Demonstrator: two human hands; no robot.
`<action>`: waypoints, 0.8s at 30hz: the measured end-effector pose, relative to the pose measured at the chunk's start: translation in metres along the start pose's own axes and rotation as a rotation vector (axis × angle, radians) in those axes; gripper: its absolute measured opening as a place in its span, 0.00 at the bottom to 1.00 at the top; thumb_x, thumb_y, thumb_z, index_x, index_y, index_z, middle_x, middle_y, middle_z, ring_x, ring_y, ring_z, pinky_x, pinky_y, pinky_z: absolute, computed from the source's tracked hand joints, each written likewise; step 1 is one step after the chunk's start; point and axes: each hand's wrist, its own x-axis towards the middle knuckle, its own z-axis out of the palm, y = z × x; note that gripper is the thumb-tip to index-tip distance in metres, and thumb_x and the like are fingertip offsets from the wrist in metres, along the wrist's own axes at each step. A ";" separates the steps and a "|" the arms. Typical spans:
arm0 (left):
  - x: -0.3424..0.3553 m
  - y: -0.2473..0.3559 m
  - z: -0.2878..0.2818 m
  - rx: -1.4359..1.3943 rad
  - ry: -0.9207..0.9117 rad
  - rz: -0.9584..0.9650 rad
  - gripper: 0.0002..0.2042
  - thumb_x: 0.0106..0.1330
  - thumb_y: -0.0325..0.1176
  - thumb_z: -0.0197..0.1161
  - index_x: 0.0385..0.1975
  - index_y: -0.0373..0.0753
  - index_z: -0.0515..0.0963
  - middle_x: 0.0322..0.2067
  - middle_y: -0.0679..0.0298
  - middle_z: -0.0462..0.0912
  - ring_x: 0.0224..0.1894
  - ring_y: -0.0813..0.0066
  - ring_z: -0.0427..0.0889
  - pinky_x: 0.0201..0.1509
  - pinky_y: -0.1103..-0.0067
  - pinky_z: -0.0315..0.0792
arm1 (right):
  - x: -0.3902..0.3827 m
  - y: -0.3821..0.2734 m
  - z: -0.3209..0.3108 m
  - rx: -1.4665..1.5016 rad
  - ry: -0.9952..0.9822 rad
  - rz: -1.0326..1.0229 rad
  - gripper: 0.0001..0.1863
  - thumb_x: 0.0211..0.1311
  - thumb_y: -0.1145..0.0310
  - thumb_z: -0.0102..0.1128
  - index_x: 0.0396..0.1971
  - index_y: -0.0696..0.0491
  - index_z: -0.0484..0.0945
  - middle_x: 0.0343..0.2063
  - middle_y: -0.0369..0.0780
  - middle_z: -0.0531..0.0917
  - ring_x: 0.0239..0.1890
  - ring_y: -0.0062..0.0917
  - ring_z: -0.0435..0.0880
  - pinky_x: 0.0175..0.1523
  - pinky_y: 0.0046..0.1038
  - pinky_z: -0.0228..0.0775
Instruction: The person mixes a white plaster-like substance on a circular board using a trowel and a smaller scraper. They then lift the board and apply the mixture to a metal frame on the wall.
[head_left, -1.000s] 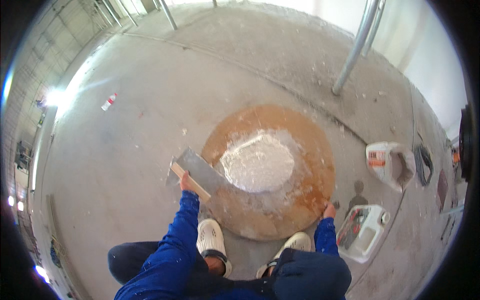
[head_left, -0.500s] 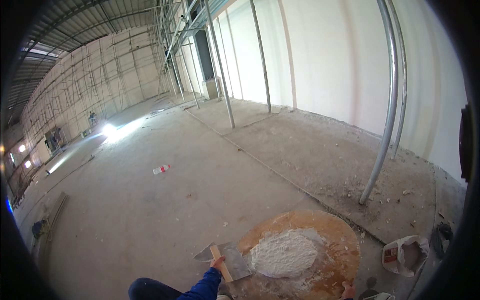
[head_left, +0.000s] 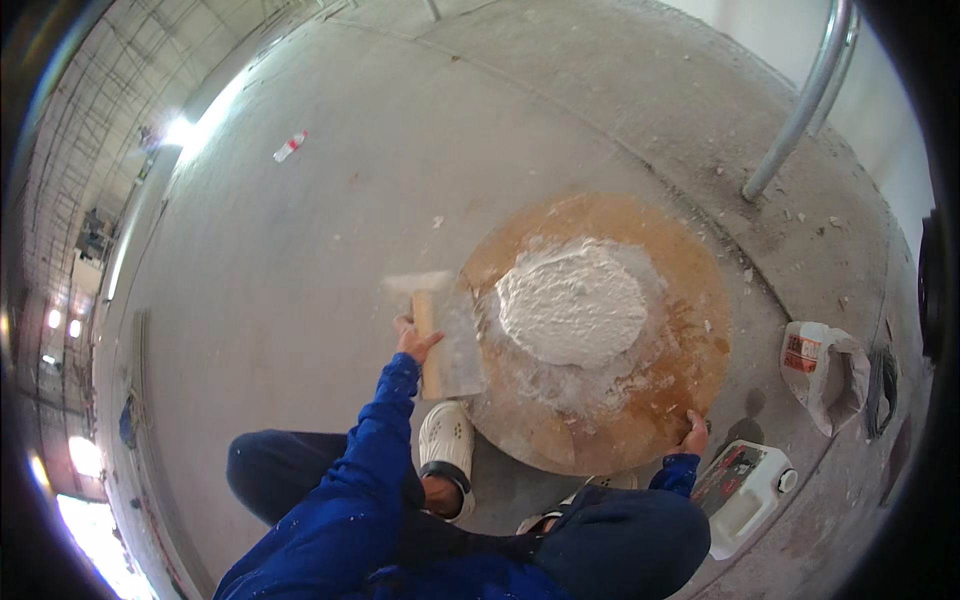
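My left hand [head_left: 412, 340] is closed round the wooden handle of a wide flat plastering trowel [head_left: 461, 350], left of a round wooden board [head_left: 690, 290]. A pale, blurred blade [head_left: 418, 283] shows beyond the fingers; whether it is a second tool I cannot make out. On the board lies a thick mound of white plaster-like paste [head_left: 572, 303], with thin smears around it. My right hand [head_left: 692, 435] grips the board's near right edge, its fingers partly hidden. The trowel's blade is beside the board's left rim, apart from the paste.
An open bag [head_left: 825, 375] and a white plastic jug [head_left: 745, 495] stand right of the board. My clog-type shoes [head_left: 446, 440] are at its near edge. A plastic bottle [head_left: 290, 147] lies farther off on the concrete floor. A metal pole [head_left: 800, 110] rises at the upper right.
My view has tilted down, bringing my legs, shoes and the jug into sight. The trowel, still in my left hand, has turned more upright in the picture. My right hand remains at the board's edge.
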 end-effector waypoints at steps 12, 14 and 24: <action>-0.048 0.046 0.011 -0.864 -0.039 -0.810 0.19 0.49 0.43 0.66 0.30 0.32 0.75 0.22 0.60 0.78 0.20 0.68 0.78 0.26 0.75 0.74 | -0.016 -0.008 0.003 -0.059 0.164 0.041 0.18 0.51 0.67 0.51 0.42 0.60 0.71 0.41 0.41 0.75 0.45 0.32 0.74 0.49 0.35 0.67; -0.048 0.034 0.007 -0.812 -0.056 -0.856 0.19 0.49 0.43 0.66 0.32 0.33 0.75 0.22 0.61 0.79 0.21 0.67 0.79 0.26 0.74 0.75 | -0.019 -0.008 0.010 -0.022 0.144 0.102 0.20 0.52 0.65 0.51 0.44 0.60 0.71 0.42 0.41 0.74 0.46 0.32 0.73 0.50 0.34 0.65; -0.045 0.031 0.024 -1.075 -0.086 -0.829 0.16 0.48 0.42 0.62 0.31 0.37 0.76 0.23 0.63 0.78 0.20 0.70 0.76 0.27 0.76 0.72 | 0.000 -0.017 0.008 -0.130 0.133 -0.036 0.29 0.58 0.55 0.51 0.55 0.59 0.65 0.54 0.41 0.70 0.54 0.32 0.69 0.55 0.33 0.61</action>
